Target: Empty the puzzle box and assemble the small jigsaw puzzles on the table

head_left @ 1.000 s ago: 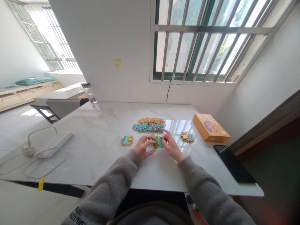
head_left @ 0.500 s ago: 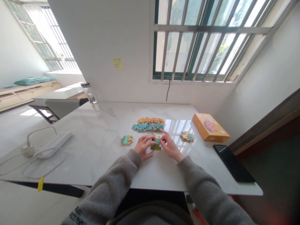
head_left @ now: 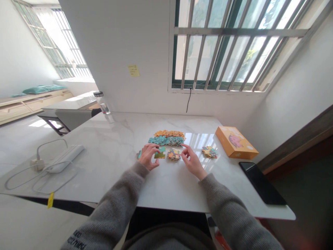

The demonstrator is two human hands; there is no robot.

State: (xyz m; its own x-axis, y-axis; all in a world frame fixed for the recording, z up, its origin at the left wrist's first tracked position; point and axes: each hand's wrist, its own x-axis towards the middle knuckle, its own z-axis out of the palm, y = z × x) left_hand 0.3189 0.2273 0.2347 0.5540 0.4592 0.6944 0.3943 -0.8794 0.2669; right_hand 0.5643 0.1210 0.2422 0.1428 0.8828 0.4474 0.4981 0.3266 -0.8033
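Note:
My left hand (head_left: 148, 157) is curved, thumb and fingers at the edges of green jigsaw puzzle pieces (head_left: 160, 153). Partly hidden behind that hand lies a small stack of puzzle pieces (head_left: 139, 153), just its left edge showing. My right hand (head_left: 192, 162) has its fingers parted and bent, its tips beside a small mixed pile of puzzle pieces (head_left: 173, 155); nothing shows in its grasp. Beyond both hands are a heap of teal pieces (head_left: 165, 140) and a row of orange pieces (head_left: 170, 133). Another loose pile of pieces (head_left: 209, 151) sits to the right.
An orange box (head_left: 236, 142) and a black phone-like slab (head_left: 261, 183) occupy the table's right side. On the left are a white power strip (head_left: 65, 159) with cables and, farther back, a clear bottle (head_left: 103, 103). The white table (head_left: 114, 139) meets the wall behind.
My left hand has moved left with the green pieces, away from my right hand. The mixed pile between the hands now shows. The right hand's fingers have come off the green pieces.

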